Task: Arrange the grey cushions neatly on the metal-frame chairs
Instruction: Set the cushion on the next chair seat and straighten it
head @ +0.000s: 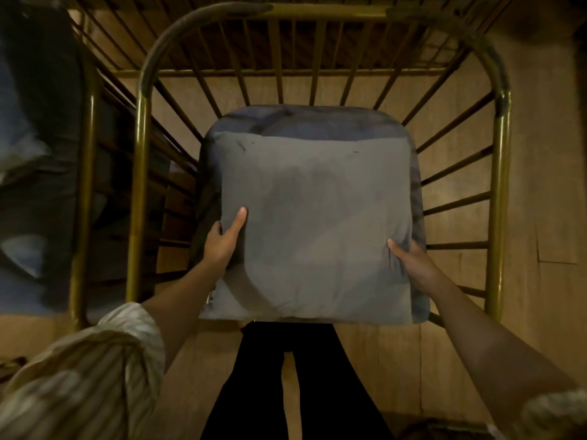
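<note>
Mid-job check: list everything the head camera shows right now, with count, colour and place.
Cushion: one, grey, centre, held above the chair.
Darker cushion: one, blue-grey, directly behind the grey one, showing along its top and right edges.
Chair: one, brass-coloured metal frame with thin slats, centre, around the cushions.
Second chair: one, same metal frame, left edge, partly in view.
Cushions on second chair: dark grey-blue, far left; count unclear.
Floor: brown, wood-like, beneath everything.
Legs: two, in black trousers, bottom centre.
Sleeve: striped, pale, on the left arm, rolled up.
Left hand: grip on the cushion's left edge.
Right hand: grip on the cushion's lower right edge.
</note>
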`<state>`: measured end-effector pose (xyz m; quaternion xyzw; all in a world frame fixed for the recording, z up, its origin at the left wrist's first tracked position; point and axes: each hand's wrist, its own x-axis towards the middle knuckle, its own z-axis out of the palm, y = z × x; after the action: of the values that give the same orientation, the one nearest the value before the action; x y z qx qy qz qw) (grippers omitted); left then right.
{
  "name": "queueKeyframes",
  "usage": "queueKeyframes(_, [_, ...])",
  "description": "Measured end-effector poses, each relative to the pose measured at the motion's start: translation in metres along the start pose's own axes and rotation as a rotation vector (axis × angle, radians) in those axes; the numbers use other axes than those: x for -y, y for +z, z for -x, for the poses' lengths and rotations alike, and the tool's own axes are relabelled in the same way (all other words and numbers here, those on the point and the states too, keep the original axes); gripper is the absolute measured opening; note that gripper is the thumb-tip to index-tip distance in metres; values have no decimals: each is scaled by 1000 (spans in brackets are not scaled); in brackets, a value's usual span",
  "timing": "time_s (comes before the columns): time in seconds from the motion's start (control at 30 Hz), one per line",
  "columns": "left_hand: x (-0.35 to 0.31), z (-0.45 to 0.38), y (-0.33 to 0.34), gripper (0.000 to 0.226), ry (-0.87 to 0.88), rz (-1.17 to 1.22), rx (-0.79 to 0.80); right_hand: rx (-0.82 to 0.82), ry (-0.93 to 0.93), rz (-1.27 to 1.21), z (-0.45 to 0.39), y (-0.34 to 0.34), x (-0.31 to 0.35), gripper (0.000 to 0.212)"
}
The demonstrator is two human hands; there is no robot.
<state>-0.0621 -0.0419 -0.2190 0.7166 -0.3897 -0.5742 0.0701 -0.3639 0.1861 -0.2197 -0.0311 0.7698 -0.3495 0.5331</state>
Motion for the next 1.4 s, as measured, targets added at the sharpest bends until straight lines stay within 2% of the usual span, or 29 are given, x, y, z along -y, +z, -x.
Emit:
queueKeyframes(0.13, [12, 4, -2, 100, -52, 10, 32, -53, -20, 91, -7, 4, 8, 54])
queueKeyframes(0.23, [20, 2, -5, 95, -66, 12, 34, -28, -21, 137, -12, 7, 6, 60])
queueKeyframes(0.57, [13, 6, 0, 84, -55, -23, 37, 7, 137, -39, -16, 5, -12, 62])
queueKeyframes(0.7, [8, 26, 0, 84, 21, -55, 26, 19, 240, 131, -25, -6, -10, 69])
queueKeyframes(0.8, [-6, 47, -8, 86, 141, -104, 18, -115, 179, 396, -32, -8, 6, 83])
queueKeyframes(0.9, [-32, 61, -24, 77, 295, -90, -21, -317, 24, 494, 14, 24, 72, 58])
queueKeyframes(0.93, [-42, 66, -32, 73, 337, -82, -37, -334, -34, 519, 28, 38, 94, 54])
queueKeyframes(1.03, [-75, 80, -62, 59, 473, -26, -102, -239, -139, 556, 50, 84, 149, 61])
queueKeyframes(1.17, [-122, 98, -127, 45, 678, -24, -297, -87, -300, 566, 71, 160, 214, 63])
queueKeyframes(1.3, [-145, 103, -221, 37, 923, -107, -433, 91, -475, 636, 108, 249, 277, 55])
queueKeyframes(1.4, [-141, 87, -290, 32, 976, -102, -576, 237, -553, 674, 126, 315, 306, 56])
